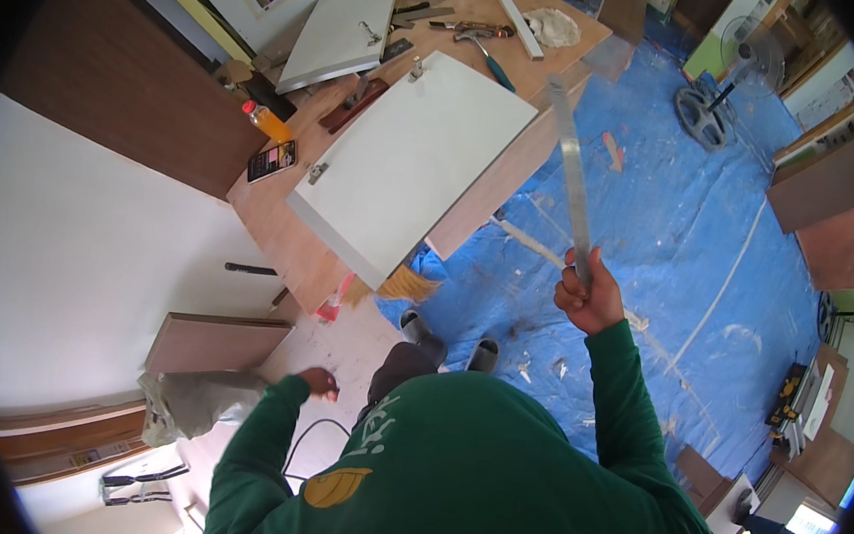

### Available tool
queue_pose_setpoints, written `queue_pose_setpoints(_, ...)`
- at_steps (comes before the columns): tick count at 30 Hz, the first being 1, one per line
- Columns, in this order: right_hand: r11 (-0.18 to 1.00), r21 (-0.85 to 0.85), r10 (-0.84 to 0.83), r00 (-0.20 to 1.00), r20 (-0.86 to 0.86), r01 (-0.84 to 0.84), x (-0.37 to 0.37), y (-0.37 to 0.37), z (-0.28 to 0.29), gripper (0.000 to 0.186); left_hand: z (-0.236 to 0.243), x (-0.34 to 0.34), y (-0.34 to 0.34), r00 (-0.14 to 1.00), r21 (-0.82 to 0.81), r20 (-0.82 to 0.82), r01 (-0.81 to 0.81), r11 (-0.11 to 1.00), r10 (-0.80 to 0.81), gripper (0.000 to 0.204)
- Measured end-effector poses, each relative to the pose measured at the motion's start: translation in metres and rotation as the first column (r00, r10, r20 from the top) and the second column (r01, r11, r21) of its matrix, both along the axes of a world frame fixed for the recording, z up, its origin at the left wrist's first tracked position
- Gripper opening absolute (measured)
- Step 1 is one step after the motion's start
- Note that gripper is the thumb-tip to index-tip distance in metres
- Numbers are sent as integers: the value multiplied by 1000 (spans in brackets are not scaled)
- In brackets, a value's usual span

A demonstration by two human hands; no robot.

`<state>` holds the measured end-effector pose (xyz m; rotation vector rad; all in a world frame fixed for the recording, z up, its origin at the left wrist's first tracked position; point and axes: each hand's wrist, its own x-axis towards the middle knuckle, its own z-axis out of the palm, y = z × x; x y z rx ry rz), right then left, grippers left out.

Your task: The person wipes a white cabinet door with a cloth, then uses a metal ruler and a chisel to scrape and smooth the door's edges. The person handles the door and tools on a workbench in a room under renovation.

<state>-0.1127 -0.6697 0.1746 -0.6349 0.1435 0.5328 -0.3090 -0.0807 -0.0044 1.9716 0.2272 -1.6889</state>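
Observation:
My right hand [593, 292] is raised over the blue-covered floor, closed around the lower end of a long flat metal strip [576, 183] that points away and up, off the bench's right edge. My left hand [320, 383] hangs low at my left side with its fingers curled in, and nothing shows in it. In front of me a white cabinet door [426, 156] lies on the wooden workbench [487, 206], with metal hinges [318, 172] along its left side.
Another white door [340, 34], a hammer [485, 61], a pale bar [521, 25], a phone [273, 160] and an orange drink bottle [266, 122] are on the bench. A broom head [407, 286] sits below its near end. A fan [705, 113] stands on blue sheeting.

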Motion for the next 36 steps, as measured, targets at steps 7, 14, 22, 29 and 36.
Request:
queue_pose_setpoints(7,992,-125,14,1000,8,-13,-33,53,-3,29,121,101,-40,718,-17,675,243,970,-168,31)
queue_pose_setpoints(14,929,-349,-122,992,15,119,-37,119,-15,24,147,205,-60,543,-148,840,181,972,27,14)
queue_pose_setpoints(22,662,-648,-462,886,44,377,-15,216,-40,29,53,409,-100,-208,-75,955,513,855,209,26)
queue_pose_setpoints(29,527,-770,-529,848,34,359,19,239,-58,32,24,460,-123,-271,169,961,410,896,-58,52)
queue_pose_setpoints(36,589,-724,-447,891,77,358,71,227,-117,25,27,463,-117,-283,315,934,364,876,-218,60)
